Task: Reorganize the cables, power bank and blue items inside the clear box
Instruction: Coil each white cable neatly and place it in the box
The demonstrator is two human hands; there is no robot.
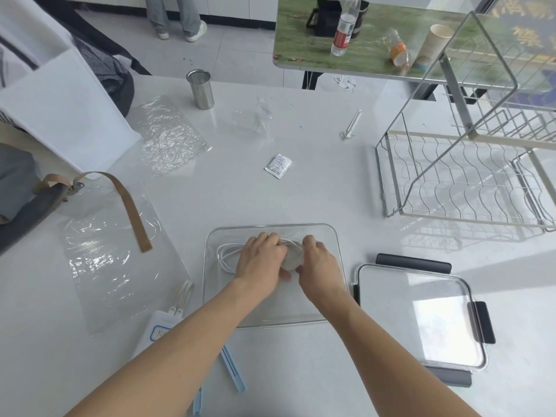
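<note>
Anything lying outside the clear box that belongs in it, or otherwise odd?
Yes. Two light blue plastic strips lie on the white table in front of the clear plastic box, under the left forearm. The box's clear lid with grey latches sits off, beside it.

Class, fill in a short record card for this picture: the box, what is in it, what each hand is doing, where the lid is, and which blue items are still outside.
box: clear box, open, on white table
contents: coiled white cable
left hand: curled on the coil
right hand: gripping the coil's other side
lid: flat, right of box
outside: blue sticks near left forearm
</note>
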